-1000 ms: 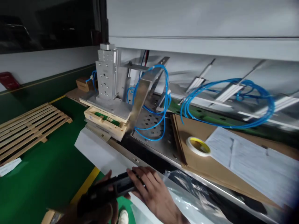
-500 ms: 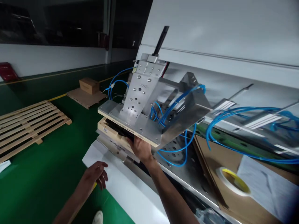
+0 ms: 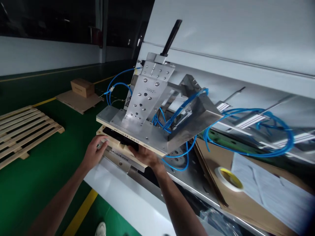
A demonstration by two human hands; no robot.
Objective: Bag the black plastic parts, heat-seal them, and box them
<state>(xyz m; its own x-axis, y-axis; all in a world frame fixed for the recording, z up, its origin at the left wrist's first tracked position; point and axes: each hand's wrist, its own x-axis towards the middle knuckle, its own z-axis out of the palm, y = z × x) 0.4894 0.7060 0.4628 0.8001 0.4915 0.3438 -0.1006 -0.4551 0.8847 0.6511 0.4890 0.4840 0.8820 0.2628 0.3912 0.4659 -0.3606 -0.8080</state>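
My right hand [image 3: 147, 158] reaches into the gap of a metal fixture, its thumb against the front of the black flat part [image 3: 112, 132]; its other fingertips are hidden under the upper plate [image 3: 152, 133]. This part lies in the cream-coloured lower block [image 3: 115, 143], below the plate. At the block's left front corner is my left hand [image 3: 94, 153], thumb and index finger apart, fingertips at the block's edge. Above the plate rises a bolted metal bracket [image 3: 145, 95] marked 3097, with a black rod [image 3: 171, 37] on top.
Blue air hoses [image 3: 248, 154] loop to the right. A tape roll [image 3: 228, 179] and paper sheets [image 3: 265, 190] lie on cardboard [image 3: 211, 157] there. On the green floor at left are a wooden pallet [image 3: 29, 131] and a carton [image 3: 82, 88]. A white panel [image 3: 118, 193] fronts the bench.
My left hand has risen from beside the bench to the block's left corner. My right hand stays in the gap. The view has shifted slightly to the right.
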